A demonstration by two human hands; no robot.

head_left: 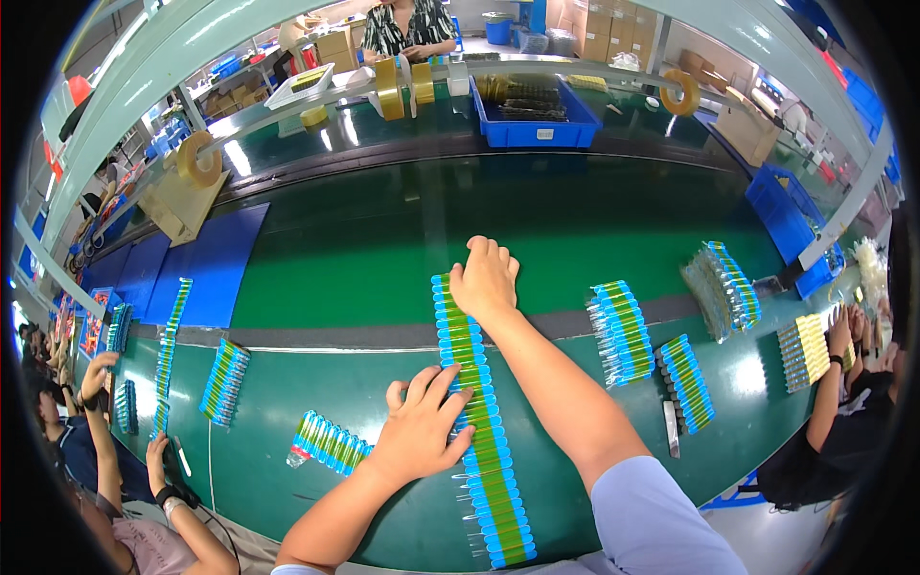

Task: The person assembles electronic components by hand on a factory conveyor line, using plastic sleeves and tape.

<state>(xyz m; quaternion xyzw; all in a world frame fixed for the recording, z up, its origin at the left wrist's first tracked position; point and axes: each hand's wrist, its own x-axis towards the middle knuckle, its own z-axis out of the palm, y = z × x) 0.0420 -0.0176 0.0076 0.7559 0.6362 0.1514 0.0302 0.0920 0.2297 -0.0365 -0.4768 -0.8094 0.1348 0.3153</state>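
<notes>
A long strip of small blue parts with a yellow-green band down its middle runs across the bench in front of me, thin wire leads sticking out on its left side. My left hand lies over the left edge of the strip, its fingers spread and their tips touching it. At the strip's far end is my right hand, its fingers curled and its thumb beside the end; the fingertips and anything between them are hidden. Left of my left hand lies a shorter strip, partly covered by that hand.
More strips lie to the right, near a stacked bundle and a small metallic tool. Beyond the dark bench edge is a green belt. Overhead, a rail carries tape rolls. A blue bin stands beyond; co-workers sit either side.
</notes>
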